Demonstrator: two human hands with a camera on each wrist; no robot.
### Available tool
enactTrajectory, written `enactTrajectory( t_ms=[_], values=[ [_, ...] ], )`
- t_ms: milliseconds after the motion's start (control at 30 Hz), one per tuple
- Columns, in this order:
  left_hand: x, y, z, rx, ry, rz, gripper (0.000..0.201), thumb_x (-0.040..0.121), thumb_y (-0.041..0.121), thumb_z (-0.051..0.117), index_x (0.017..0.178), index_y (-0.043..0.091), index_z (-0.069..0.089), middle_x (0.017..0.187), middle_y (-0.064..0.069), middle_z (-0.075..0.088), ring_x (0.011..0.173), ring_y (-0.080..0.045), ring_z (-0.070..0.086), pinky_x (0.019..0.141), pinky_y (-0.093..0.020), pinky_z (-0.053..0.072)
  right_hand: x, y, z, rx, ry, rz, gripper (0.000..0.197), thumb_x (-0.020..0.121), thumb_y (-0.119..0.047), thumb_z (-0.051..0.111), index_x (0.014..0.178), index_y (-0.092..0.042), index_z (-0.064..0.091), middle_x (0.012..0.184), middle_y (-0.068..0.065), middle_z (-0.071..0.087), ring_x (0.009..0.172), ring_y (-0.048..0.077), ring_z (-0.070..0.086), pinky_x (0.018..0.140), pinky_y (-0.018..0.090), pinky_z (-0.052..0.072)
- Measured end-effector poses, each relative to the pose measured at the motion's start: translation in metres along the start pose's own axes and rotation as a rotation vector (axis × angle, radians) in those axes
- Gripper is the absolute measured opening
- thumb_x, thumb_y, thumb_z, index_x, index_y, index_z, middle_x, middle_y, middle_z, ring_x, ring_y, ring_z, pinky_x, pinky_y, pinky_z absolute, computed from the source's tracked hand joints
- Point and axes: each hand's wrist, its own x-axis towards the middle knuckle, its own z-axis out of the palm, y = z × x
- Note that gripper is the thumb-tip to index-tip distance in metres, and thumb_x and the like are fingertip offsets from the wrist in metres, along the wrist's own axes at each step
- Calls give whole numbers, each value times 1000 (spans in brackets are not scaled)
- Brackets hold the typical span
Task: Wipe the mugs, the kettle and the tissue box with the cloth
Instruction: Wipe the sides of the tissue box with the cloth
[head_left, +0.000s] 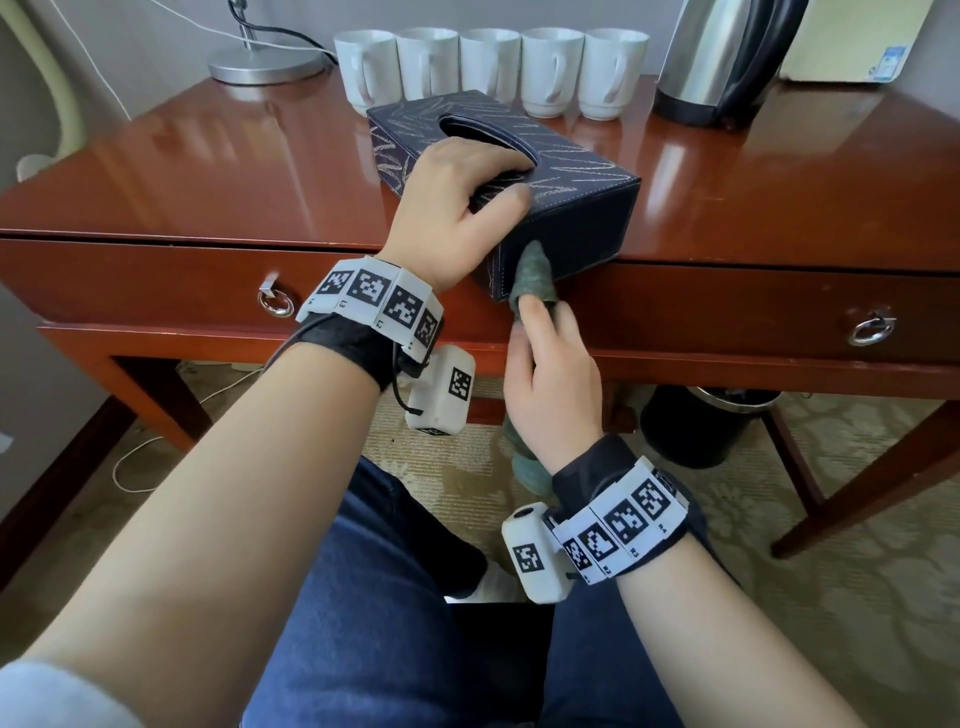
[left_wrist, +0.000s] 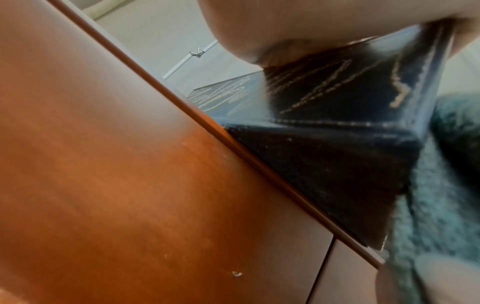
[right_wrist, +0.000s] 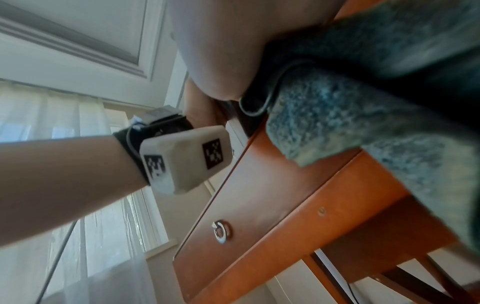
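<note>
A dark blue tissue box (head_left: 571, 218) with stitched leaf patterns sits at the desk's front edge, one corner hanging over it. My left hand (head_left: 467, 192) grips the box from above, fingers in its oval slot and thumb on the near side. My right hand (head_left: 545, 358) holds a green cloth (head_left: 532, 275) and presses it against the box's near side face. The left wrist view shows the tissue box (left_wrist: 337, 160) close up beside the cloth (left_wrist: 436, 205). The cloth (right_wrist: 363, 123) fills the right wrist view. Several white mugs (head_left: 491, 70) stand in a row at the back, with the steel kettle (head_left: 722, 57) to their right.
The red-brown wooden desk (head_left: 208, 171) has two front drawers with ring pulls (head_left: 278, 301). A lamp base (head_left: 265, 65) with cords stands at the back left. A black waste bin (head_left: 701, 426) sits under the desk on the right. My knees are below the desk edge.
</note>
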Motion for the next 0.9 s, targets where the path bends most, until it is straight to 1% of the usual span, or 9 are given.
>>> enactTrajectory(
  t_ms=[100, 200, 267, 333, 433, 633, 733, 800, 900],
  values=[
    [0, 1, 0, -2, -8, -5, 46, 87, 32, 47, 106, 0, 73, 103, -11, 73, 99, -24, 63, 89, -20, 37, -10, 3, 3, -42, -70, -70, 28, 87, -13, 40, 112, -12, 52, 93, 16, 52, 52, 26, 46, 43, 27, 36],
    [0, 1, -1, 0, -13, -19, 47, 86, 34, 46, 107, 0, 73, 105, -10, 73, 101, -25, 63, 89, -21, 37, -19, 11, 4, -100, -129, -50, 28, 84, -13, 37, 109, -16, 49, 90, 15, 50, 54, 17, 35, 43, 25, 31],
    [0, 2, -1, 4, -13, -23, 48, 86, 34, 46, 107, 1, 73, 105, -10, 73, 101, -23, 62, 89, -19, 36, -20, 17, 3, -128, -132, -10, 27, 84, -13, 37, 108, -16, 50, 90, 15, 49, 52, 22, 40, 45, 24, 29],
    [0, 3, -1, 2, -12, -27, 48, 86, 34, 46, 106, 0, 73, 104, -10, 73, 100, -22, 62, 89, -15, 34, -18, 19, 2, -135, -105, 31, 27, 85, -10, 41, 108, -11, 55, 93, 17, 51, 51, 26, 44, 46, 24, 30],
    [0, 5, -1, -6, -10, -39, 48, 86, 34, 46, 106, 0, 73, 103, -10, 73, 99, -22, 62, 89, -17, 35, -16, 15, 5, -91, -82, 59, 26, 86, -5, 48, 110, -7, 57, 100, 18, 51, 53, 20, 35, 48, 25, 31],
    [-1, 7, -1, -7, -18, -60, 46, 86, 32, 46, 105, 1, 73, 102, -10, 73, 98, -23, 63, 88, -21, 37, -14, 4, 6, -68, -132, -28, 29, 84, -12, 38, 110, -13, 51, 100, 18, 49, 55, 16, 32, 44, 23, 31],
    [-1, 6, -1, -10, -18, -74, 46, 85, 34, 47, 107, 2, 73, 105, -8, 73, 101, -24, 64, 90, -22, 38, -15, 11, 1, -139, -158, -25, 29, 82, -7, 44, 108, -14, 54, 100, 16, 50, 55, 20, 39, 46, 24, 30],
    [-1, 7, -2, -8, -20, -82, 48, 86, 37, 47, 108, 3, 73, 107, -7, 73, 103, -23, 64, 92, -22, 37, -15, 18, -2, -167, -153, 14, 29, 82, 0, 52, 108, -10, 58, 100, 17, 50, 55, 20, 38, 48, 25, 31],
    [-1, 8, -3, 14, -36, -79, 51, 87, 45, 49, 107, 4, 73, 104, -6, 73, 101, -21, 64, 90, -21, 37, -10, 28, -8, -178, -102, 129, 28, 88, -3, 52, 115, -7, 58, 104, 19, 49, 55, 21, 38, 52, 29, 37]
  ],
)
